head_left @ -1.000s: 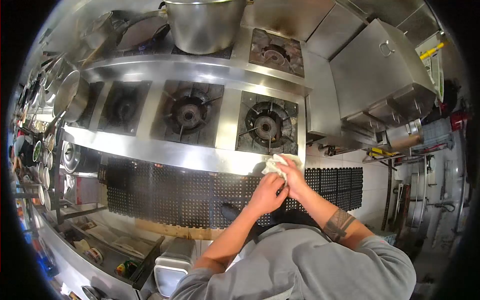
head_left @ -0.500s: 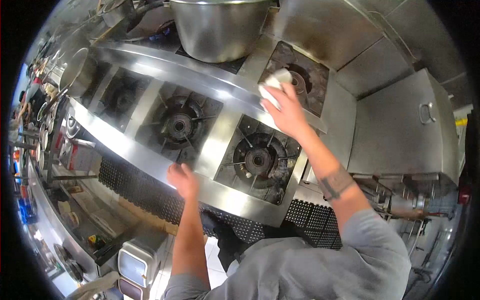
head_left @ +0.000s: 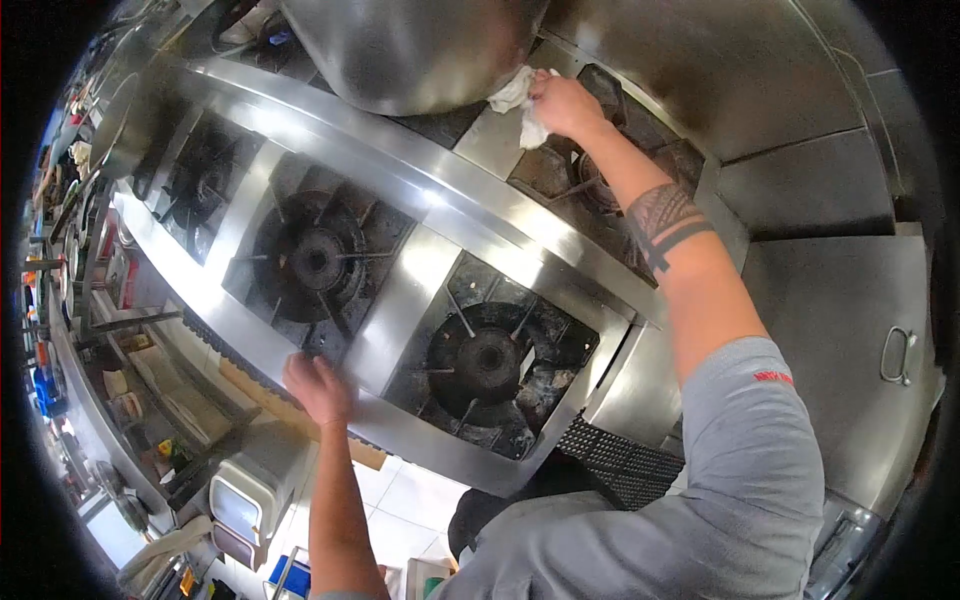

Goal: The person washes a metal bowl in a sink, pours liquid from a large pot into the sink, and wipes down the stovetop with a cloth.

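My right hand [head_left: 563, 104] is closed on a crumpled white cloth [head_left: 514, 92] at the steel strip between the large pot [head_left: 410, 50] and the rear right burner [head_left: 597, 182]. Part of the cloth hangs below my fingers. My left hand [head_left: 318, 388] is at the stove's front steel edge, its fingers curled, and what they hold, if anything, is hidden. Just behind it is the middle front burner [head_left: 317, 262]. The right front burner [head_left: 490, 358] lies between my two arms.
A steel cabinet [head_left: 835, 340] with a handle stands at the right. Black perforated matting [head_left: 620, 462] lies below the stove's front edge. Lower left are a shelf unit [head_left: 180, 400] and pale plastic containers [head_left: 240, 505]. Another pot [head_left: 125, 120] sits at the far left.
My hands have separated. My right hand has carried the cloth from the front edge to the rear, beside the large pot. My left hand has moved left along the front edge. The view has turned and moved closer.
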Tool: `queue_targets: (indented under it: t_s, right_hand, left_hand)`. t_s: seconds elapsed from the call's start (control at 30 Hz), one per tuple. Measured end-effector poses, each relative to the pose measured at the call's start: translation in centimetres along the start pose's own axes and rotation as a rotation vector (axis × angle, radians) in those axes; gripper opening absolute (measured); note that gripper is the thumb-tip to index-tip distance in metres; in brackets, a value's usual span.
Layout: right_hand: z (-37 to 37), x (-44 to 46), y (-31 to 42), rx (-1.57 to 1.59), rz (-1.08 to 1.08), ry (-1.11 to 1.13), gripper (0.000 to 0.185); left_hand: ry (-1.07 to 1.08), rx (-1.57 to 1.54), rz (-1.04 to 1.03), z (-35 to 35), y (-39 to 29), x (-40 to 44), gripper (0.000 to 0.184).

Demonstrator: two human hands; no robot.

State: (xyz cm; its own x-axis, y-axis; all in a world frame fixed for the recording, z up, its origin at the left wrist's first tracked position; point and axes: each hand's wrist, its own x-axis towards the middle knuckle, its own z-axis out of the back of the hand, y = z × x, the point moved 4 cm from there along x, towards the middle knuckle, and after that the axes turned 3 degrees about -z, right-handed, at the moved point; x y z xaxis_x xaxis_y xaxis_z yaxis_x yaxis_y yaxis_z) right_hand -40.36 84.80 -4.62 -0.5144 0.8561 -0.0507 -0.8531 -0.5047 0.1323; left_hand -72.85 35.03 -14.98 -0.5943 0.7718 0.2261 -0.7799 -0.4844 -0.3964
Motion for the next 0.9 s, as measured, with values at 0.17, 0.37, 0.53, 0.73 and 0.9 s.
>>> queue_targets:
  t_s: [0.17,0.37,0.53,0.73,0.9]
  right_hand:
    - [-0.2,3.0,-2.3,-0.319,-0.203,0.052,0.040]
    - [0.1,5.4,-2.9,-0.343,-0.222,0.012,0.040]
    - [0.5,-3.5,7.2,-0.125,-0.051,0.138,0.033]
    - [0.8,-14.6,17.0,0.043,0.191,0.001,0.015]
    - [2.0,-26.2,21.5,0.817,-0.002,-0.043,0.013]
  left_hand:
    - [-0.033,0.030,-0.012,-0.1,-0.1,0.2,0.031]
    - [-0.055,0.001,-0.012,0.1,0.3,0.3,0.030]
    - [-0.073,0.031,-0.016,0.5,-0.9,0.3,0.031]
    - [0.005,0.000,-0.006,0.5,-0.8,0.1,0.039]
    - [0.022,-0.029,0.009,0.9,-0.9,-0.1,0.040]
